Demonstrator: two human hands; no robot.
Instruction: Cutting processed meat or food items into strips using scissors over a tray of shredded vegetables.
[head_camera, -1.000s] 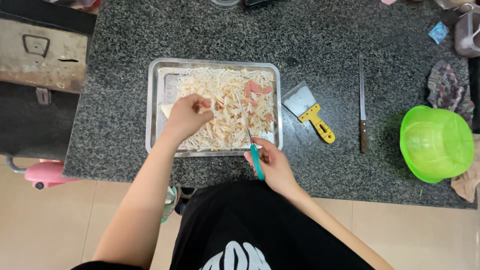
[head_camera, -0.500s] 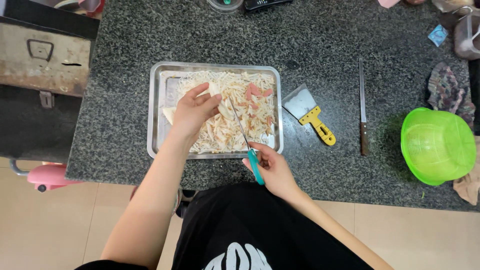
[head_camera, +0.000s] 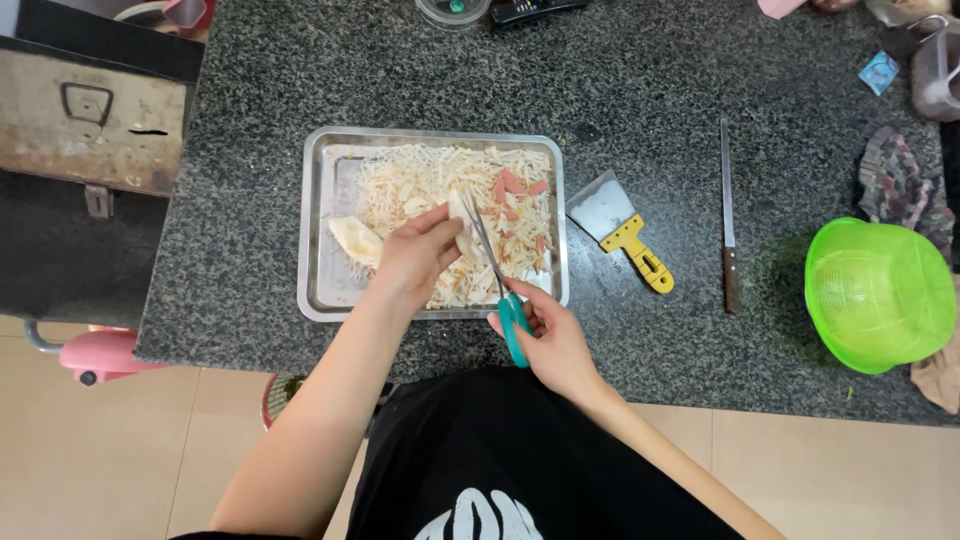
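A steel tray (head_camera: 318, 250) on the dark granite counter holds a heap of pale thin strips (head_camera: 420, 185) and some pink slices (head_camera: 515, 190). Over the tray's middle, my left hand (head_camera: 415, 255) pinches a pale flat piece (head_camera: 462, 222). My right hand (head_camera: 550, 340), at the tray's near right corner, grips teal-handled scissors (head_camera: 500, 285). Their blades point up into the tray and reach the pale piece. Another pale flat piece (head_camera: 355, 238) lies in the tray to the left of my left hand.
Right of the tray lie a yellow-handled scraper (head_camera: 625, 225) and a long knife (head_camera: 727, 215). A green plastic colander (head_camera: 878, 290) sits at the far right beside a patterned cloth (head_camera: 900, 185). A metal box (head_camera: 90, 130) stands at the left; a pink object (head_camera: 95, 352) is below the counter edge.
My left hand has lifted a pale piece and drawn it toward the scissors. My right hand has brought the scissors further up into the tray, blades at the piece.
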